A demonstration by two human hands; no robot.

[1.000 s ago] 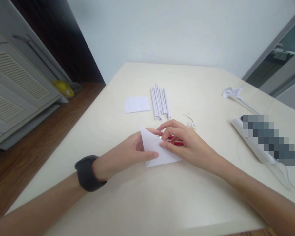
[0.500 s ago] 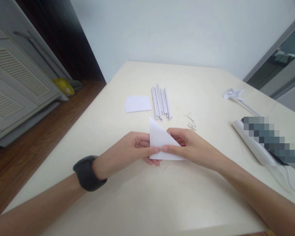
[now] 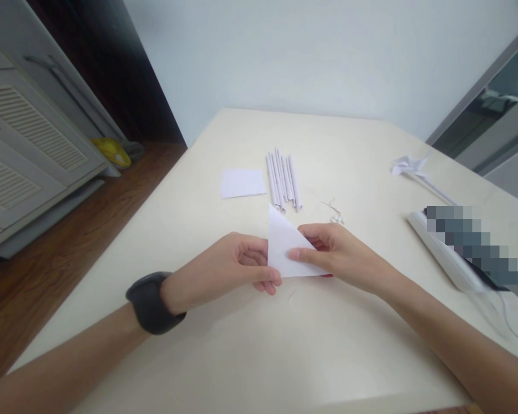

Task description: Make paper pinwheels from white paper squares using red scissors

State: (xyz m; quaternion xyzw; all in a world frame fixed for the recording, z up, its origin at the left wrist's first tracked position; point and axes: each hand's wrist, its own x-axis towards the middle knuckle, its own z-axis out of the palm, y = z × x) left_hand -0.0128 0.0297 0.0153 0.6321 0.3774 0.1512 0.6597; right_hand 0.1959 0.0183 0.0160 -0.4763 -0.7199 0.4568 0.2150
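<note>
A white sheet of paper folded into a triangle (image 3: 281, 244) is held up above the table between both hands. My left hand (image 3: 246, 261) pinches its lower left corner, thumb in front and fingers behind. My right hand (image 3: 328, 247) grips the right part, its thumb lying flat on the front face and its fingers mostly hidden behind. A bit of red shows under the right hand, too small to name. Beyond the hands lie several rolled paper tubes (image 3: 284, 181) side by side, with a flat stack of white paper (image 3: 243, 183) to their left.
A white paper pinwheel (image 3: 409, 166) on a stick lies at the back right of the table (image 3: 224, 356). Small pale bits (image 3: 336, 217) with thin wire lie behind my right hand. A white device (image 3: 440, 250), partly blurred out, and its cable occupy the right side.
The folded paper has shifted slightly right. My left thumb has slid down to the lower left corner, and the two thumbs, close together before, are now apart.
</note>
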